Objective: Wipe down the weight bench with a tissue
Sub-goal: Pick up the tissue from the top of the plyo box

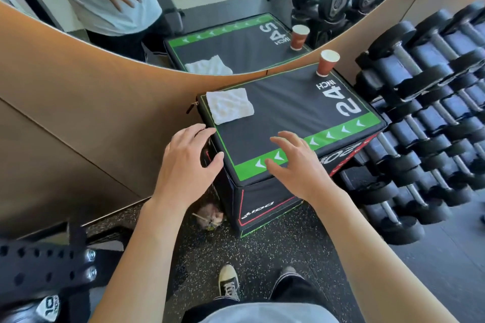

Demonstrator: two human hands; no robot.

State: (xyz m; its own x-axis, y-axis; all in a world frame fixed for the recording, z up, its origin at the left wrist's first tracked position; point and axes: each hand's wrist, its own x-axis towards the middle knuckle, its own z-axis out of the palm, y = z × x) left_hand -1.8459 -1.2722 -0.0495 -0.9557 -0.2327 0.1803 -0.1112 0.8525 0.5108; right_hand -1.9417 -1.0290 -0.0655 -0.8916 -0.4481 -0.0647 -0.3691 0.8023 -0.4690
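Two hands of mine hang over the near end of the padded black box (286, 113), the one printed "24 INCH" with a green band of white arrows along its near edge. My left hand (183, 165) is at the box's near left corner, fingers loosely bent and slightly apart, thumb out toward the green band; it holds nothing, and I cannot tell whether the fingertips touch the corner. My right hand (296, 162) is over the green band, fingers spread and gently curved, also holding nothing; whether it rests on the pad or floats just above it I cannot tell.

The tissue (229, 105) lies flat and crumpled on the far left part of the box top, close to the green edge line, apart from both hands. A red paper cup (326, 63) stands upright at the far right corner of the top, near the wall.

A curved mirror (210, 2) on the tan wall behind the box reflects the tissue, the cup, the box top and my torso and hands. To the right, a rack of dark dumbbells (425, 118) stands just beside the box. On the speckled floor at the box's near left foot lies a small crumpled clump (210, 215) I cannot identify. My shoes (229, 283) show below.
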